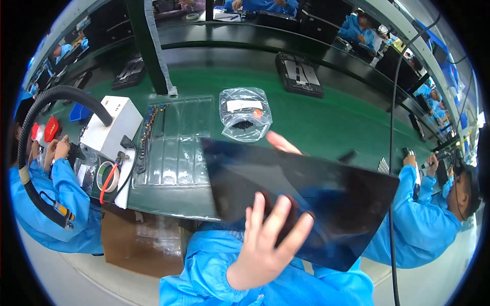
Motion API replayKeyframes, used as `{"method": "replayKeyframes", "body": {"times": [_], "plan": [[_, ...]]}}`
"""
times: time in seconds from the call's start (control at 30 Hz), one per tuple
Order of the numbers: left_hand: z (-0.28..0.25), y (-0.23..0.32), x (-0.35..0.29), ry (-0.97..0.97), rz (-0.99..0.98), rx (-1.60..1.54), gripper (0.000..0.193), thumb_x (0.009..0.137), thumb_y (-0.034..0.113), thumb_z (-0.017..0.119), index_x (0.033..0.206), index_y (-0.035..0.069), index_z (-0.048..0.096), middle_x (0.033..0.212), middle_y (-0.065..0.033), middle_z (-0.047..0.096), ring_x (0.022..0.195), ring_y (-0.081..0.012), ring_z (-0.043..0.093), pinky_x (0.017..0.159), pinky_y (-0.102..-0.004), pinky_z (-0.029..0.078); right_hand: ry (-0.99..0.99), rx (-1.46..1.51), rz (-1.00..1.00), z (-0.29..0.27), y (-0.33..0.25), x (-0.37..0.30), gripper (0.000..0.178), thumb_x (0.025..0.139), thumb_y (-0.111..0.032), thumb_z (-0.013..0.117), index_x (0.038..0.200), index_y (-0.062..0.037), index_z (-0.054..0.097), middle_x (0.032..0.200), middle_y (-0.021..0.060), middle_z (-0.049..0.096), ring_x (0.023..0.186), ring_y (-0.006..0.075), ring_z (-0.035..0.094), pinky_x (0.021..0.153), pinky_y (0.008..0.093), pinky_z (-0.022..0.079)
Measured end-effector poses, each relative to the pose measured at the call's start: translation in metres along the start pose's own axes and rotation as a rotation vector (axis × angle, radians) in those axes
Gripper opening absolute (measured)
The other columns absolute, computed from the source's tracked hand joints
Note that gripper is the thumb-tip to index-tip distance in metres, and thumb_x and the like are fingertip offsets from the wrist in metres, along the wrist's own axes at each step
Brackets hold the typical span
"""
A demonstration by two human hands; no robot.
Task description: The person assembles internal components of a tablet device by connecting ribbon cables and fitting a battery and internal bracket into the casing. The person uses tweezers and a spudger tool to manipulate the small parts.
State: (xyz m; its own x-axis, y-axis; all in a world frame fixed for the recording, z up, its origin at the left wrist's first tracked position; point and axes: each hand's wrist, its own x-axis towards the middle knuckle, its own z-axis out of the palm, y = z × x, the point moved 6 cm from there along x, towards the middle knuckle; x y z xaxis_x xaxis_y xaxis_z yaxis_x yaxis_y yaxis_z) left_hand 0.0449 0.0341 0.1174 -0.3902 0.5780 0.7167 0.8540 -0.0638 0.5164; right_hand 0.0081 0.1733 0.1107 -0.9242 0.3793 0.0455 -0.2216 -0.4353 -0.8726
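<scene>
A dark, glossy flat screen panel (347, 204) is tilted in front of me above the front of the bench. My left hand (268, 245) reaches up from a blue sleeve, its fingers spread against the panel's shiny face. At the panel's far edge, part of my right hand (283, 143) shows from behind, supporting it; the rest of that hand and its arm are hidden by the panel. Just beyond lies a clear plastic bag (245, 109) with a white label, an orange dot and small black pieces inside. Left of the panel, a clear compartmented tray (176, 148) holds a row of small cable-like parts along its left side.
A white box (112, 127) with a black flexible hose (61, 92) stands at left, near a tape roll (106, 177). An open cardboard box (140, 239) sits below the bench edge. A black cable (392, 153) hangs at right. Co-workers sit on both sides; a dark device (300, 75) lies farther back.
</scene>
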Motion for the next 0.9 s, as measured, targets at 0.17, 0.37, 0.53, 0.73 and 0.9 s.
{"method": "replayKeyframes", "body": {"times": [0.17, 0.37, 0.53, 0.73, 0.9], "plan": [[-0.026, -0.047, 0.026, 0.144, -0.353, -0.246, 0.04, 0.076, 0.006, 0.065, 0.112, -0.005, 0.049, 0.092, -0.0143, 0.058, 0.084, -0.0266, 0.058, 0.075, -0.0355, 0.048, -0.196, -0.436, -0.328, 0.016, -0.005, 0.043, 0.045, 0.077, 0.006, 0.043, 0.121, 0.0007, 0.05, 0.113, 0.0071, 0.056, 0.103, 0.0138, 0.054, 0.088, 0.0269, 0.042], [0.053, -0.085, -0.034, 0.154, -0.916, -0.906, 0.019, 0.088, 0.016, 0.054, 0.085, -0.002, 0.061, 0.073, -0.0057, 0.058, 0.067, -0.0162, 0.054, 0.06, -0.0323, 0.045, -0.14, -1.322, -0.004, -0.018, -0.036, 0.044, 0.038, 0.071, 0.008, 0.041, 0.104, 0.001, 0.058, 0.106, 0.0131, 0.056, 0.09, 0.0219, 0.061, 0.077, 0.0313, 0.049], [0.126, -0.069, -0.074, 0.148, -1.058, -1.474, 0.025, 0.084, 0.005, 0.057, 0.109, 0.001, 0.055, 0.098, -0.0098, 0.06, 0.086, -0.0221, 0.059, 0.076, -0.028, 0.047, -0.103, -1.386, 0.096, -0.083, -0.01, 0.006, 0.025, 0.069, 0.002, 0.046, 0.088, 0.0006, 0.062, 0.092, 0.0144, 0.057, 0.06, 0.0215, 0.063, 0.066, 0.032, 0.051], [0.136, -0.062, -0.1, -0.234, -1.358, -1.748, 0.04, 0.091, 0.015, 0.046, 0.127, -0.001, 0.039, 0.124, -0.0126, 0.049, 0.115, -0.021, 0.045, 0.098, -0.0337, 0.034, 0.106, -1.398, 0.253, -0.108, 0.019, -0.019, 0.039, 0.071, 0.001, 0.048, 0.109, -0.0034, 0.058, 0.111, 0.0097, 0.053, 0.068, 0.0223, 0.063, 0.07, 0.0332, 0.051], [0.041, -0.05, -0.089, -1.242, -0.708, -1.33, 0.041, 0.087, 0.01, 0.052, 0.127, 0.005, 0.044, 0.115, -0.0117, 0.055, 0.106, -0.0234, 0.053, 0.088, -0.0349, 0.043, 0.059, -1.67, 0.049, -0.114, 0.024, -0.034, 0.044, 0.07, -0.002, 0.053, 0.114, -0.0082, 0.056, 0.116, 0.0077, 0.05, 0.093, 0.0272, 0.057, 0.082, 0.0368, 0.045]]}}
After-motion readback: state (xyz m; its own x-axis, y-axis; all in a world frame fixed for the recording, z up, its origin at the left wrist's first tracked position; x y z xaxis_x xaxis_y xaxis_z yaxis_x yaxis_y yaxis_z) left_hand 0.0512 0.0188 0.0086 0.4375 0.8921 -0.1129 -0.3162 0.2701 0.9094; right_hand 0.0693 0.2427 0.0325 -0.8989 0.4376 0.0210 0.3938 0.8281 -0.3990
